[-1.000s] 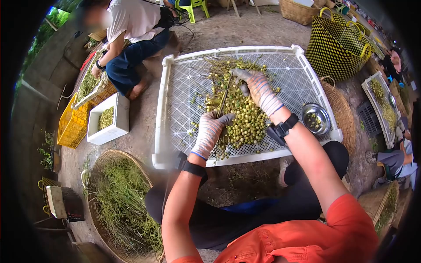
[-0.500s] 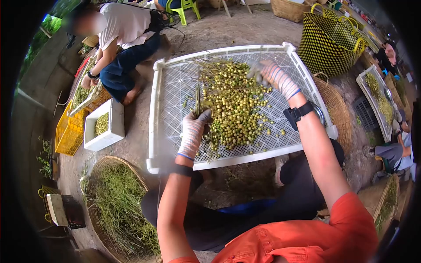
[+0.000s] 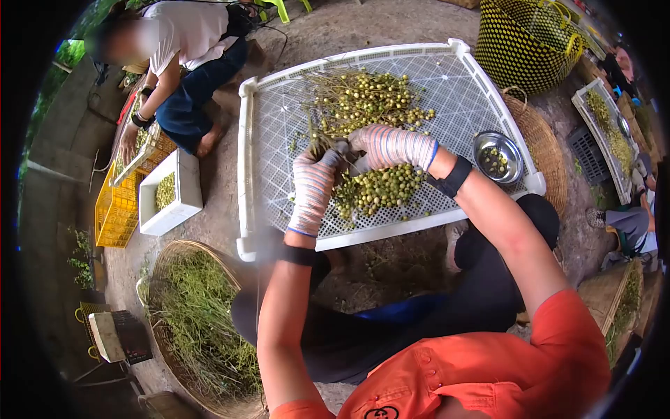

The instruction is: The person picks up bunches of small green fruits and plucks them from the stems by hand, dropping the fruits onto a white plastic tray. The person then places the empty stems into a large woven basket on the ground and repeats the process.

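My left hand [image 3: 314, 185], in a striped glove with dark fingertips, is closed around a bunch of thin berry stems [image 3: 319, 145]. Over the heap, my right hand [image 3: 392, 147], gloved alike, has its fingers pinched at the stems beside the left fingertips; what exactly lies between them is partly hidden. Round yellow-green berries [image 3: 380, 192] lie in a pile below both hands, with more berries on stems [image 3: 366, 98] behind them. All this rests on a white mesh tray [image 3: 272, 202] with a raised rim. A metal bowl [image 3: 515, 148] holding a few berries stands at the tray's right side.
Left of me stands a wicker basket [image 3: 162, 300] of green stems. A white box [image 3: 188, 204] and yellow crate [image 3: 115, 216] sit near a crouching person [image 3: 192, 42]. A black-and-yellow woven bag [image 3: 513, 63] and flat wicker basket [image 3: 548, 157] are on the right.
My right hand has come from the tray's far right down and left to meet my left hand at the stems. The metal bowl, mostly hidden before, now shows. The camera view has shifted slightly.
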The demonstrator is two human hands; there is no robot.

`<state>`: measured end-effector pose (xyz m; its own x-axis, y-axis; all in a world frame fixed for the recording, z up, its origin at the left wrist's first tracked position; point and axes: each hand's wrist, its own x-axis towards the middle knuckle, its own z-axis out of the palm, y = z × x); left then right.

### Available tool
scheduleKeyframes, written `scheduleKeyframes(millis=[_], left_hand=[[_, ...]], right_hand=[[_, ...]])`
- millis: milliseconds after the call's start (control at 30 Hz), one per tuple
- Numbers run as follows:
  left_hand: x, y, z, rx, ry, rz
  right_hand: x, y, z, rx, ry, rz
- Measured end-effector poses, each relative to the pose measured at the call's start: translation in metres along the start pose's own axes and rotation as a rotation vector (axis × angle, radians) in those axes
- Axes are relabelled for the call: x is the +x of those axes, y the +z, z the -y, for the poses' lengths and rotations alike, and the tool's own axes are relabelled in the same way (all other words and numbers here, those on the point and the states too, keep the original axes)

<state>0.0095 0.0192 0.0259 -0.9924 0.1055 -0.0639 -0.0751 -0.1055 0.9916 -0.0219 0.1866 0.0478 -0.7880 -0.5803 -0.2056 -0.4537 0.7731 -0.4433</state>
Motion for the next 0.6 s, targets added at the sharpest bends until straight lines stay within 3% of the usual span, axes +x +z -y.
scheduleKeyframes(millis=[100,200,300,367,433,500,567,600], left_hand=[[0.006,-0.013,-0.004,-0.136,0.034,-0.073],[0.011,-0.028,-0.003,-0.172,0.020,-0.137],[0.014,-0.036,0.000,-0.198,0.003,-0.175],[0.016,-0.038,0.004,-0.196,0.003,-0.191],[0.014,-0.041,0.010,-0.270,0.008,-0.126],[0.013,-0.044,0.016,-0.287,-0.007,-0.117],[0.014,-0.044,0.018,-0.324,-0.066,-0.098],[0.014,-0.045,0.019,-0.330,-0.079,-0.104]], right_hand=[[0.003,0.011,-0.013,-0.003,-0.079,-0.018],[0.003,0.022,-0.021,0.736,0.107,0.121],[0.006,0.040,-0.029,0.615,0.011,0.006],[0.000,0.031,-0.018,0.644,0.131,0.036],[0.002,0.028,-0.013,0.086,0.065,-0.041],[-0.001,0.022,-0.014,0.172,0.064,-0.030],[0.004,0.022,-0.024,0.686,0.311,0.181],[-0.003,0.032,-0.025,0.661,0.225,0.011]])
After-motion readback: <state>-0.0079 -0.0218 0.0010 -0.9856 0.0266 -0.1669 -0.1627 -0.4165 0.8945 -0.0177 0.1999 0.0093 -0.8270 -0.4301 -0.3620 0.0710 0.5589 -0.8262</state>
